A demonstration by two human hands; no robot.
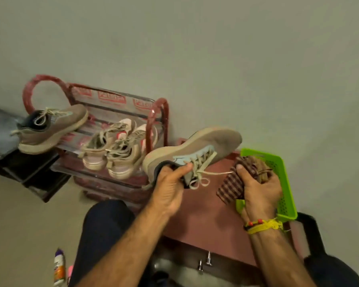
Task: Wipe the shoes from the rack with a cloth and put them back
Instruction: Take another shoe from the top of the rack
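the left hand (170, 189) holds a brown shoe (192, 151) by its heel opening, tilted sideways. just beside it, the right hand (259, 189) grips the checked cloth (232, 183) at the green basket (282, 183).

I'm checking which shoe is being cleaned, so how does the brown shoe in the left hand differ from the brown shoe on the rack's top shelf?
The brown lace-up shoe with the light blue patch is gripped at its collar by the left hand; the matching brown shoe on the red metal rack rests untouched. The held shoe is tipped on its side, off the rack; the shelved one sits sole-down. Both share brown uppers and pale laces.
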